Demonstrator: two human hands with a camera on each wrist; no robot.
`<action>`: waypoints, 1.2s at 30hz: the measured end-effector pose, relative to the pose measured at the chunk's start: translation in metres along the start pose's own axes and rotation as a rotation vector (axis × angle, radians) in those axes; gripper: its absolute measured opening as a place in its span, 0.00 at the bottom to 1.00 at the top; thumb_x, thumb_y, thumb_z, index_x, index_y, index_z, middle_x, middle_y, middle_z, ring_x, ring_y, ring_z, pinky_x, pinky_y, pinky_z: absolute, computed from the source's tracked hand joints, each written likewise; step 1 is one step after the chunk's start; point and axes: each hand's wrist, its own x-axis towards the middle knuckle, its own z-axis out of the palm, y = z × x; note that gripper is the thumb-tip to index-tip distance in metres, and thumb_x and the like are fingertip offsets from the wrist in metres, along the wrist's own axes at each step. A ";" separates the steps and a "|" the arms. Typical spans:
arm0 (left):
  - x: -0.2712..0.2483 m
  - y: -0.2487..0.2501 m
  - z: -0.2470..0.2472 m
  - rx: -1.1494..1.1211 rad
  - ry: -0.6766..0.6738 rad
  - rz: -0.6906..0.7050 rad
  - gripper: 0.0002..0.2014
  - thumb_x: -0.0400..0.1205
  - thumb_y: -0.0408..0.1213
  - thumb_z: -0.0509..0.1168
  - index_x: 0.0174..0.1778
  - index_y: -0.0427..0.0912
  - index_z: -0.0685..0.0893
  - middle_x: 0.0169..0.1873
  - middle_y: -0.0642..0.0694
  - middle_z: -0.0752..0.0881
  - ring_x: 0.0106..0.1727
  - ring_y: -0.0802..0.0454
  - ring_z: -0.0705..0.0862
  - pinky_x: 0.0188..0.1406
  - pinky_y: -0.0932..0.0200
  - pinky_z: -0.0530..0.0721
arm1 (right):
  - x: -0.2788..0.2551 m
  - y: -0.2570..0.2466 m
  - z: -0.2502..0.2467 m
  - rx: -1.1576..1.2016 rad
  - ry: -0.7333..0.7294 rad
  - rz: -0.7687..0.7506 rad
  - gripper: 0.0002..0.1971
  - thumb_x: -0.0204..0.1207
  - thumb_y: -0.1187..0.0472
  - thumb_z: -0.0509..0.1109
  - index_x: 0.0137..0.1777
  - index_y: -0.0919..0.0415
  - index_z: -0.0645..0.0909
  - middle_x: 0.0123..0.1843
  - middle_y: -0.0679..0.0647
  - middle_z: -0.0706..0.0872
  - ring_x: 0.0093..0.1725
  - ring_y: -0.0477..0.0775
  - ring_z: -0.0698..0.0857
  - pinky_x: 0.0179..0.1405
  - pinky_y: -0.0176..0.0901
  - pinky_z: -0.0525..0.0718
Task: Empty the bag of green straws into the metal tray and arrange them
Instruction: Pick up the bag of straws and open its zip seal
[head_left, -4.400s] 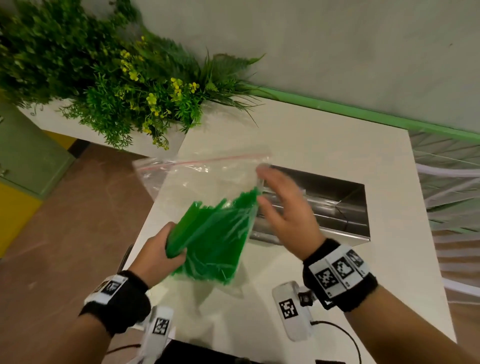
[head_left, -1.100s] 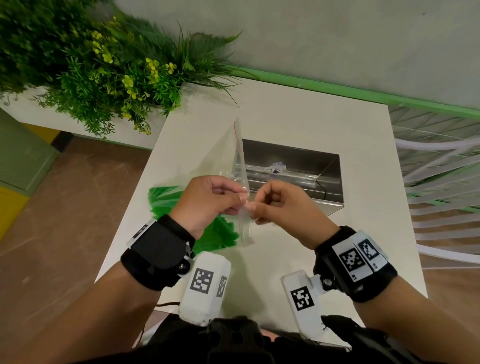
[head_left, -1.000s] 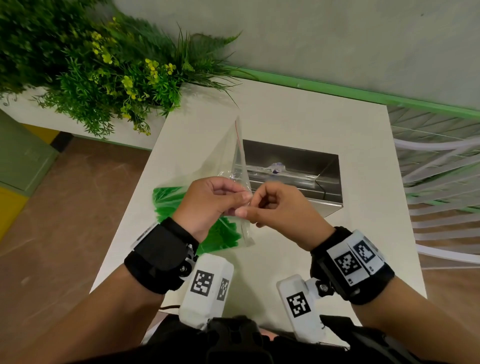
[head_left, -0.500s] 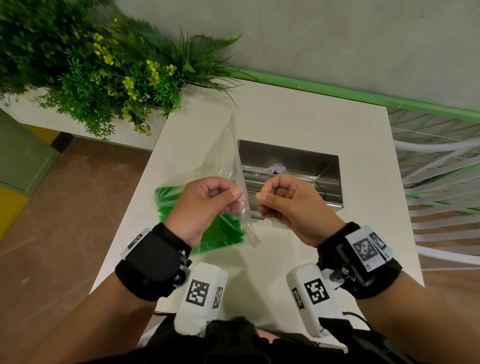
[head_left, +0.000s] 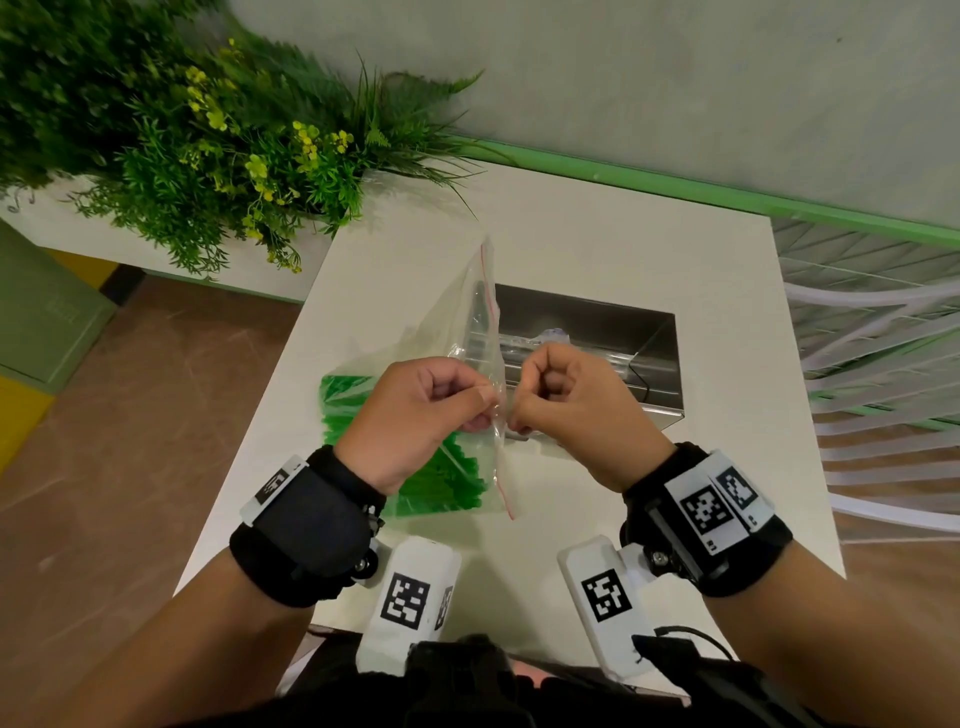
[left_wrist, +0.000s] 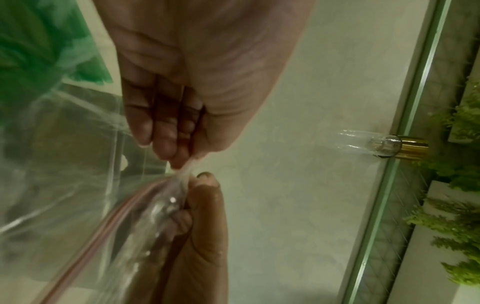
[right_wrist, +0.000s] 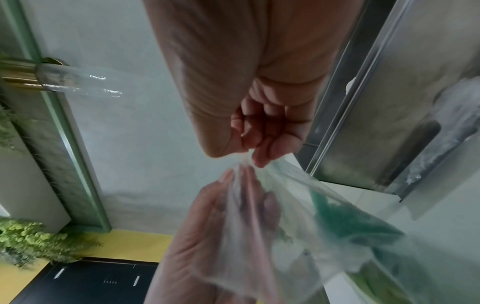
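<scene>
White square table (head_left: 613, 249): near edge cut off by the person's dark clothing at the bottom of the head view. Green leafy plants with small yellow flowers (head_left: 197, 135) stand off the table's far left corner, touching nothing of the task.

Rectangular metal tray (head_left: 660, 374): sits in the middle of the table. Its left end is seen only through the bag film and its near wall is partly covered by the right hand. Something pale and crumpled lies on its floor; the kind cannot be made out. No straws are seen in it.

Clear plastic zip bag with a red seal line (head_left: 467, 322): held up above the table just in front of the tray, mouth edge turned toward the camera so the seal runs as a thin line from top to bottom. Whether the seal has parted cannot be told; both wrist views are blurred at that spot.

Green plastic straws (head_left: 441, 483): a bundle inside the bag, low and to the left, largely hidden behind the left wrist; the count is not readable.

Left hand (head_left: 415, 410): thumb and forefinger pinch one side of the bag's mouth, other fingers curled.

Right hand (head_left: 566, 395): thumb and fingertips pinch the opposite side of the mouth, just beside the left hand's fingertips. In the wrist views only stretched film shows between the two pinches.
</scene>
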 end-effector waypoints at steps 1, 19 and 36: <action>-0.001 0.000 -0.001 0.000 -0.001 -0.002 0.07 0.79 0.24 0.66 0.37 0.36 0.87 0.24 0.51 0.88 0.27 0.61 0.84 0.33 0.70 0.82 | 0.000 0.000 -0.001 0.021 0.005 0.004 0.12 0.67 0.78 0.68 0.35 0.60 0.75 0.33 0.66 0.81 0.31 0.57 0.83 0.38 0.47 0.85; -0.008 0.006 -0.003 0.063 0.046 0.056 0.03 0.78 0.24 0.68 0.39 0.32 0.85 0.30 0.43 0.87 0.29 0.59 0.85 0.35 0.68 0.84 | -0.005 -0.012 0.000 -0.070 0.005 -0.045 0.05 0.76 0.67 0.69 0.39 0.61 0.84 0.32 0.55 0.86 0.29 0.43 0.85 0.35 0.34 0.86; 0.010 0.026 -0.017 0.262 -0.226 -0.091 0.23 0.71 0.58 0.71 0.33 0.39 0.80 0.21 0.49 0.85 0.25 0.52 0.86 0.29 0.59 0.86 | -0.005 -0.017 0.002 -0.464 -0.123 -0.253 0.04 0.78 0.63 0.66 0.44 0.63 0.80 0.40 0.53 0.85 0.39 0.45 0.83 0.39 0.37 0.83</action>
